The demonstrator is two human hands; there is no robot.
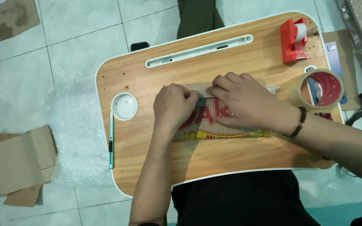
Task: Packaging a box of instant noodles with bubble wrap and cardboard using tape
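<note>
The left hand lay curled on the parcel, fingers folded in and pinching at a dark strip near the parcel's top edge. The right hand lay flat beside it, fingers stretched out and together, pressing down on the parcel; its fingertips met the left hand's at the strip. A bead bracelet sat on the right wrist. The parcel, brown with red and yellow print, lay in the middle of the tray table. Left of the parcel sat a white cup recess, and beyond it a green cutter along the table's edge. Right of the parcel stood a tape roll. Farther off, beyond that roll, was a red dispenser.
</note>
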